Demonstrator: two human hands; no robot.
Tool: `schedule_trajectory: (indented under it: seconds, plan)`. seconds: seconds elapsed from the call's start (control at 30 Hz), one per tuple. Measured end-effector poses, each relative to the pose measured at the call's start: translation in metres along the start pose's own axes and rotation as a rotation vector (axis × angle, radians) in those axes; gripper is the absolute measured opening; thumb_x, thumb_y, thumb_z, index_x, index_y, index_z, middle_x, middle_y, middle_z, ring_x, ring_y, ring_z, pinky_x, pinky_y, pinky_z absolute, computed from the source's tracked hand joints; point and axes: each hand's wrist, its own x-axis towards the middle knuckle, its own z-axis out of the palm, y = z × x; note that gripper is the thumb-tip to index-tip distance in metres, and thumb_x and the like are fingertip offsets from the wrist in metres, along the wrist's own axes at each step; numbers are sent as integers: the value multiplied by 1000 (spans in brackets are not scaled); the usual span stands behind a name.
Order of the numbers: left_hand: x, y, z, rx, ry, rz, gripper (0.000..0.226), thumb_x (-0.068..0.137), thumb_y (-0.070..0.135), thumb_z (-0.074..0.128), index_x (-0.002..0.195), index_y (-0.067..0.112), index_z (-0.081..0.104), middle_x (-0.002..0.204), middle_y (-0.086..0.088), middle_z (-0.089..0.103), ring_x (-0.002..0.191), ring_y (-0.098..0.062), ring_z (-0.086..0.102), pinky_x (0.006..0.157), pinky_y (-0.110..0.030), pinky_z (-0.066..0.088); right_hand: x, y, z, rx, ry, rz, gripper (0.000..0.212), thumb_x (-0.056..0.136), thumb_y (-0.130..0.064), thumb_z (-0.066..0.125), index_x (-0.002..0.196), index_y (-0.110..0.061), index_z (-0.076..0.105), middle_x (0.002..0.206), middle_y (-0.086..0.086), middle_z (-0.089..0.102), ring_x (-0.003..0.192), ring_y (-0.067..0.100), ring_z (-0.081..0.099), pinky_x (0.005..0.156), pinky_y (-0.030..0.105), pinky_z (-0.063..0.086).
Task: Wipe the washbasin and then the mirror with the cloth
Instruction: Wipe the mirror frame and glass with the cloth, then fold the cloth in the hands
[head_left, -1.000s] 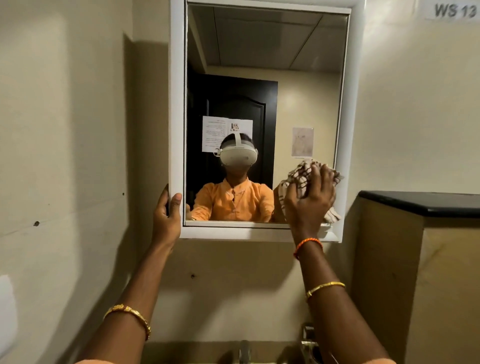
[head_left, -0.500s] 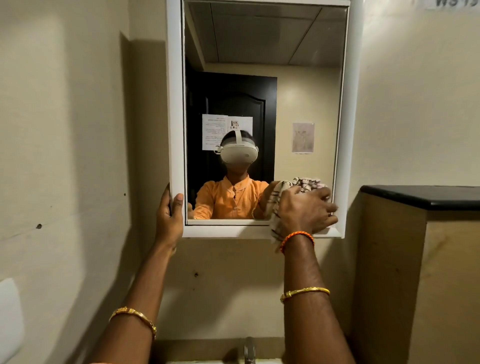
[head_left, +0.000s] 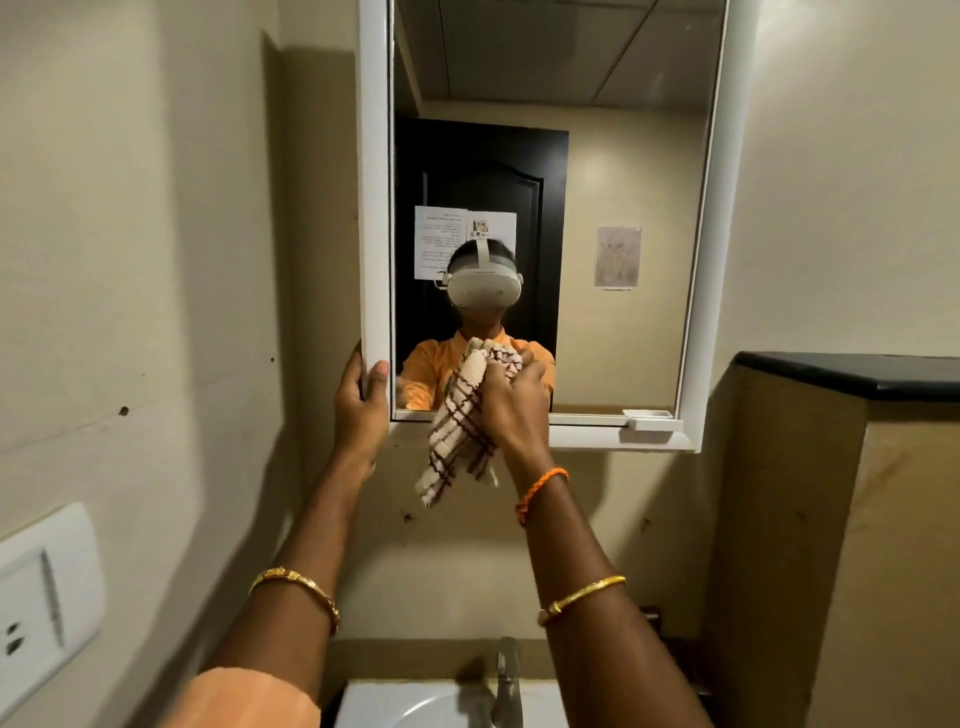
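- The left hand (head_left: 360, 410) sits left of centre in the frame, gripping the lower left corner of the mirror (head_left: 613, 156): the thumb lies on the front of the white frame and the fingers curl round its outer edge.
- The right hand (head_left: 511, 405) is at the centre of the frame, fingers closed round a bunched cloth (head_left: 460, 431) and holding it against the lower left part of the glass.
- The cloth is cream with dark brown checks; its upper part is pressed to the glass, and its loose end hangs down past the bottom rail of the frame, in front of the wall.
- On the far left edge, low down, a white switch plate (head_left: 47, 597) with a socket is fixed to the beige wall.
- The mirror fills the upper middle of the frame, and a small white ledge (head_left: 652, 418) juts from its lower right corner.
- At the bottom centre, the white washbasin (head_left: 410, 706) shows partly, with a metal tap (head_left: 506, 680) rising at its back edge, directly below the mirror.
- To the right, a tan partition with a black top (head_left: 852, 374) stands beside the mirror.
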Motion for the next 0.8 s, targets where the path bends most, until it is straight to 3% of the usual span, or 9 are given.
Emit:
schedule_trajectory:
  seconds: [0.1, 0.2, 0.27, 0.33, 0.43, 0.57, 0.63, 0.7, 0.8]
  plan:
    - [-17, 9, -4, 247, 124, 193, 40, 92, 15, 51, 132, 12, 47, 111, -9, 61, 103, -4, 61, 89, -13, 42, -17, -22, -11, 166, -103, 114, 12, 96, -11, 43, 98, -5, 53, 90, 8, 62, 86, 22, 60, 78, 38, 51]
    - [-43, 22, -18, 124, -15, 328, 32, 88, 29, 52, 120, 25, 56, 119, 0, 59, 105, -16, 58, 88, -23, 47, -36, -28, -21, 555, -223, 263, 50, 76, -14, 58, 123, 3, 52, 113, 22, 59, 103, 34, 59, 92, 44, 50]
    - [-67, 36, -21, -187, -249, 20, 25, 86, 45, 53, 106, 35, 61, 105, 10, 67, 96, -14, 62, 74, -25, 52, -52, -26, -28, 688, -276, 377, 64, 61, -15, 69, 120, 4, 57, 109, 22, 65, 96, 32, 66, 83, 41, 56]
    - [-83, 39, -24, -314, -474, -342, 41, 81, 60, 46, 109, 36, 62, 113, 3, 68, 108, -21, 61, 88, -41, 51, -69, -22, -30, 745, -318, 439, 60, 43, -19, 83, 99, -1, 73, 97, 17, 72, 87, 30, 71, 78, 43, 58]
    - [-102, 31, -26, -391, -654, -557, 46, 88, 54, 44, 122, 26, 59, 120, -7, 67, 113, -26, 61, 96, -50, 48, -83, -3, -31, 792, -299, 486, 62, 28, -19, 90, 87, -1, 78, 93, 17, 74, 83, 30, 73, 75, 44, 60]
    - [-116, 23, -22, -228, -514, -585, 33, 74, 29, 71, 102, 15, 65, 101, -7, 73, 91, -20, 68, 82, -39, 57, -99, 3, -35, 645, -213, 603, 32, 71, -24, 60, 84, -2, 78, 93, 19, 74, 83, 29, 73, 73, 43, 59]
    - [-119, 19, -23, -137, -412, -539, 17, 78, 20, 71, 93, 16, 66, 95, -3, 73, 84, -15, 68, 74, -31, 57, -106, 5, -43, 498, -187, 627, 47, 91, -32, 41, 84, -5, 79, 93, 17, 75, 81, 26, 73, 74, 40, 60]
    - [-121, 13, -27, -87, -351, -500, 22, 79, 18, 71, 100, 14, 67, 97, -1, 73, 89, -15, 69, 72, -26, 54, -121, 4, -53, 384, -189, 636, 60, 94, -50, 38, 95, -4, 76, 97, 18, 74, 83, 26, 72, 79, 39, 53]
    - [-129, 7, -26, -56, -261, -463, 25, 81, 17, 69, 106, 16, 66, 100, 1, 72, 93, -14, 67, 77, -27, 53, -148, 16, -68, 174, -184, 655, 52, 75, -55, 65, 104, -13, 70, 98, 12, 72, 89, 22, 66, 86, 39, 52]
